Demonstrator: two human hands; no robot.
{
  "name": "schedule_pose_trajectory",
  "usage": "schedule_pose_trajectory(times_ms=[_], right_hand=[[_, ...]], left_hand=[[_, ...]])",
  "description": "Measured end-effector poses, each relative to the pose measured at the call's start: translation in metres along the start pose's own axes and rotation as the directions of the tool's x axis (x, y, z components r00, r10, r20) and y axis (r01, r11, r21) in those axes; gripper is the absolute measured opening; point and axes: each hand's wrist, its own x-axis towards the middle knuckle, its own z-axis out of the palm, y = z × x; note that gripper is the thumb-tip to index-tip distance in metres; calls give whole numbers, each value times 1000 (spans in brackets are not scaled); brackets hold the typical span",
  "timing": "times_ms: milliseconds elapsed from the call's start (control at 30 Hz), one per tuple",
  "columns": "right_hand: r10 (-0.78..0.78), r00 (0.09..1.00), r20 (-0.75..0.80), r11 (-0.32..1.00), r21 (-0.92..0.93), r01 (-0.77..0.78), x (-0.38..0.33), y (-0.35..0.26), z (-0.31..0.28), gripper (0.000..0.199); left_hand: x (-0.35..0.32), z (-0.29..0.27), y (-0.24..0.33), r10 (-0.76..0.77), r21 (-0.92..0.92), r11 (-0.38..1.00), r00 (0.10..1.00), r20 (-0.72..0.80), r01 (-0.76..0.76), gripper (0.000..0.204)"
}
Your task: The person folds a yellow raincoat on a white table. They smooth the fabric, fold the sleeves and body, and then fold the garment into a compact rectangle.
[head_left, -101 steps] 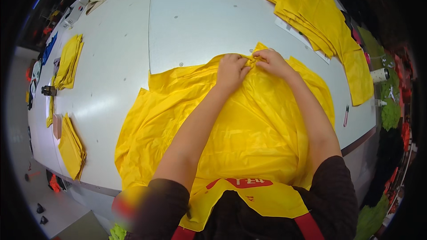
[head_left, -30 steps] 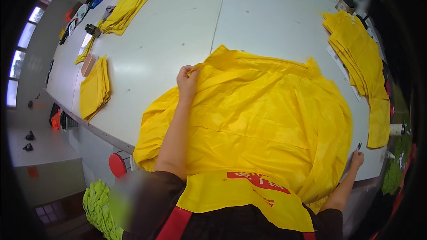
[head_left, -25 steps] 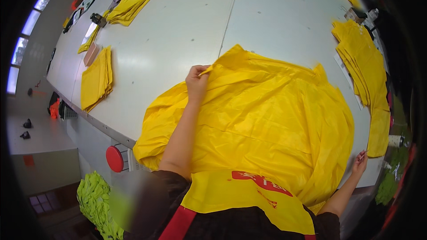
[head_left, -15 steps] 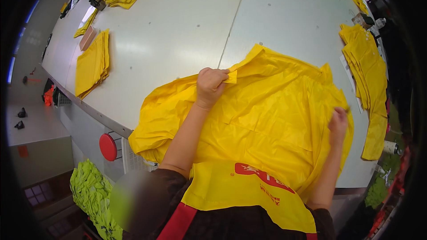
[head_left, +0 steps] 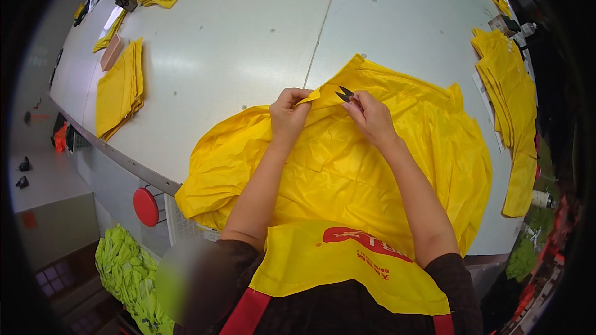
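Note:
A large yellow garment of thin, shiny, creased cloth is spread over the near part of the table. My left hand pinches its far edge left of centre, fingers closed on the cloth. Just to the right, my right hand is closed around small dark thread snips. Their two blades stand apart, pointing left toward the pinched edge, a short way from my left fingers. The snips' handles are hidden in my palm.
Folded yellow pieces lie at the left, near a pink box. Another yellow stack lies along the right edge of the white table. A red stool and a lime green cloth heap are at the lower left.
My right hand has moved left and away from me, from the garment's right side to beside my left hand. The snips' blades now show clearly. My left hand still pinches the edge.

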Motion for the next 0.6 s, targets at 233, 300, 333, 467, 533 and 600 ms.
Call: schedule_pose_trajectory(times_ms=[233,300,333,467,533,600], right_hand=[[-121,992,-35,990,-83,117,18,5,21,26],[-154,987,-47,983,-105,148,23,4,23,25],[-170,984,-52,980,-116,164,26,4,24,24],[-195,980,-37,970,-157,187,31,6,27,24],[-216,975,-43,963,-176,205,32,8,28,26],[-231,972,-44,958,-187,219,34,8,28,26]], left_hand=[[11,-5,1,-198,-86,977,980,-7,196,9],[14,-9,0,-250,-99,963,968,12,250,10],[16,-10,-3,-268,-124,955,963,16,268,11],[19,-11,-2,-322,-181,929,946,32,322,13],[20,-11,-3,-330,-200,922,943,41,332,14],[20,-11,-5,-337,-213,916,940,50,339,14]])
